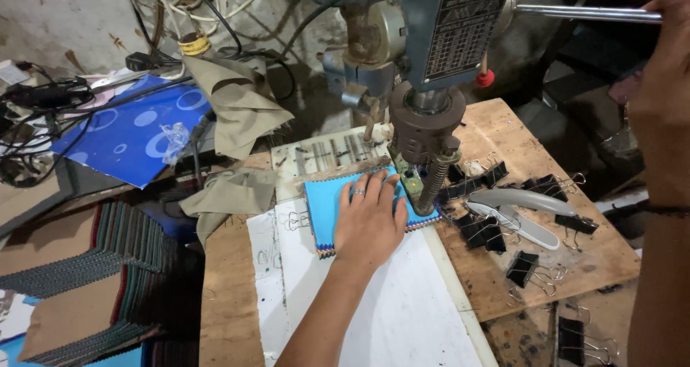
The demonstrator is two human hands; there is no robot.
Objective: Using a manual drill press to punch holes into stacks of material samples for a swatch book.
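Observation:
My left hand [370,219] lies flat, fingers spread, on a stack of blue fabric swatches [322,202] with zigzag edges, pressing it onto the white board [402,309]. The stack's right end sits under the drill press head [425,133], beside its spring and bit [433,184]. My right hand [665,58] is raised at the top right, closed around the end of the metal feed lever [586,12] of the drill press.
Several black binder clips [480,234] and a grey punch tool [519,209] lie on the wooden board [596,259] to the right. Stacks of swatch books [100,266] sit at the left, with beige cloth [237,104], a blue sheet [136,133] and tangled cables behind.

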